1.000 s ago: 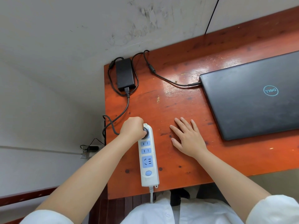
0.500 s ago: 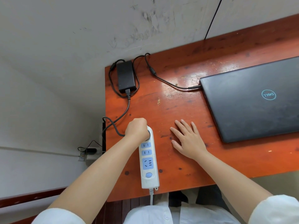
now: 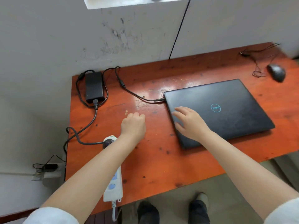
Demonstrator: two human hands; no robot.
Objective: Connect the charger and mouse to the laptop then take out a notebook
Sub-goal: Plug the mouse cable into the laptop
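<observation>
A closed black laptop lies on the red wooden desk. The black charger brick sits at the desk's back left; its thin cable runs into the laptop's left side and its mains plug sits in the white power strip. My left hand hovers over the desk beyond the strip, fingers curled, holding nothing. My right hand rests spread on the laptop lid's near left corner. A black mouse with a loose cable lies at the far right. No notebook is in view.
A grey wall runs behind the desk, with a thin black wire hanging down it. A wall socket with a plug sits low at the left. My shoes show below the desk's front edge.
My left hand let go of the plug in the power strip and moved forward and right. My right hand slid from the desk onto the laptop lid. The view swung right, revealing the mouse.
</observation>
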